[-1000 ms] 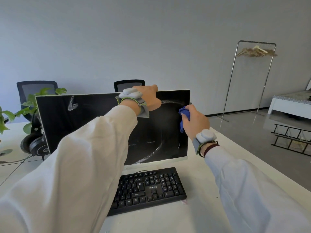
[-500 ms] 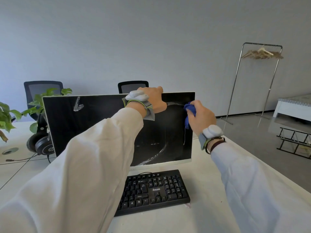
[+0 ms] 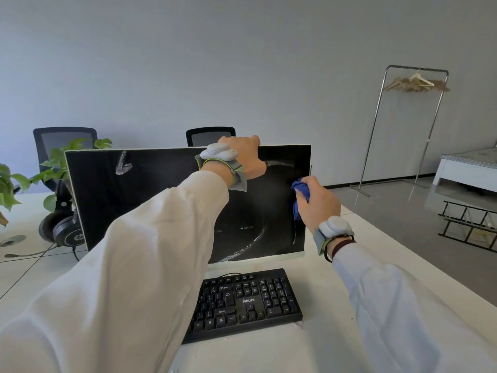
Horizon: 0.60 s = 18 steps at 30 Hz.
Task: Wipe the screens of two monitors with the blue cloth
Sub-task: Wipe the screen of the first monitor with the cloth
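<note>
- A leafy plant (image 3: 16,181) is sitting at the far left of the white tabletop (image 3: 317,343), with black headphones (image 3: 63,230) lying just beside the monitor's left edge.
- 1 monitor (image 3: 150,200) is standing upright mid-tabletop, its dark screen carrying white smears at the upper left and lower right.
- The left hand (image 3: 246,160) is curling its grip over the monitor's top edge, fingers hidden behind it.
- A black keyboard (image 3: 242,305) is lying in front of the monitor.
- The right hand (image 3: 317,204) is closing its grip around the bunched blue cloth (image 3: 300,196), which is pressing against the screen's right edge, sticking out left of the fingers.
</note>
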Motion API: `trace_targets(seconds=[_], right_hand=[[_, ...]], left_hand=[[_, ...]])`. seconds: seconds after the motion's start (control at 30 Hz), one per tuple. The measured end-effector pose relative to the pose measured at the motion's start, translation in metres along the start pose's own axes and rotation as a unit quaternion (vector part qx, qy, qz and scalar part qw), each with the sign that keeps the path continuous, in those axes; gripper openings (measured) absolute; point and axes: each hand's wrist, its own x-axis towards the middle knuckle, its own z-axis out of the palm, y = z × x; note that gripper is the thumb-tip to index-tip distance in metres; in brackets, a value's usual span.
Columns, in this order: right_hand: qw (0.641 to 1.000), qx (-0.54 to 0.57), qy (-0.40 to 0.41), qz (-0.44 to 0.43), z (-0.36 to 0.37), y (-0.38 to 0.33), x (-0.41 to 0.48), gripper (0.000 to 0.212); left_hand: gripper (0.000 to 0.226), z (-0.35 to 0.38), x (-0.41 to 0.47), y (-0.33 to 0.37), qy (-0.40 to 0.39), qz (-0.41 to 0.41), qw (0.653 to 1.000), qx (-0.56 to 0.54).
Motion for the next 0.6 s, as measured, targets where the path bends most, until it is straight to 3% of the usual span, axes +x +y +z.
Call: trace_targets(seconds=[0.37, 0.6], right_hand=[[0.995, 0.003, 0.091, -0.049, -0.039, -0.034, 0.079, 0.013], [0.997, 0.006, 0.055, -0.053, -0.025, -0.027, 0.052, 0.016]], left_hand=[[0.036, -0.009, -0.007, -0.004, -0.01, 0.002, 1.0, -0.013], [0.052, -0.007, -0.007, -0.002, -0.025, -0.005, 0.999, -0.027]])
